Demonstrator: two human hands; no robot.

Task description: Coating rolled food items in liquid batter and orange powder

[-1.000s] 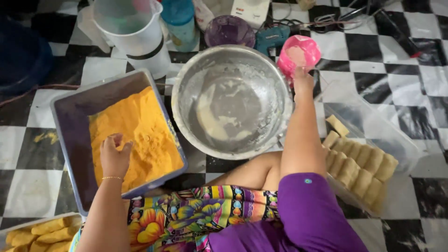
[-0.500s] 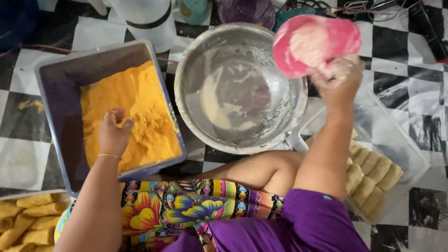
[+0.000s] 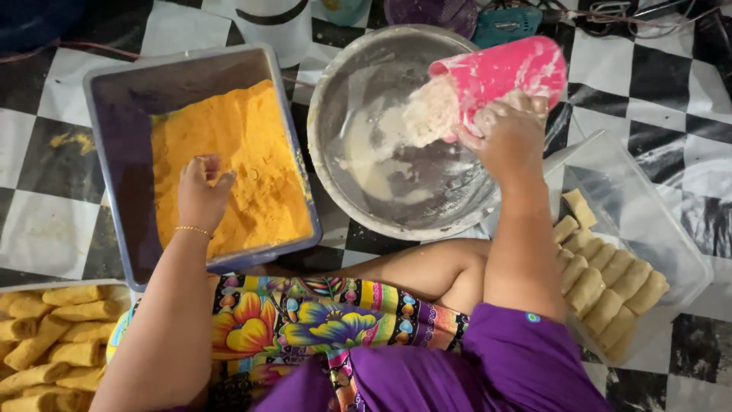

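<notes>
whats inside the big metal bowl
In the metal bowl, a thin smear of pale batter lies on the bottom. The tilted pink cup in the right hand covers its upper right part.

Purple sleeve (image 3: 518,343), floral multicolour skirt (image 3: 305,320), thin gold bracelet (image 3: 192,229).

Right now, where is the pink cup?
In the head view, the pink cup is tipped in the right hand over the metal bowl's right rim.

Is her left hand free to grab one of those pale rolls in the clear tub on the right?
Probably not easily: the left hand rests in the orange crumbs, while the pale rolls lie beyond her right arm.
</notes>
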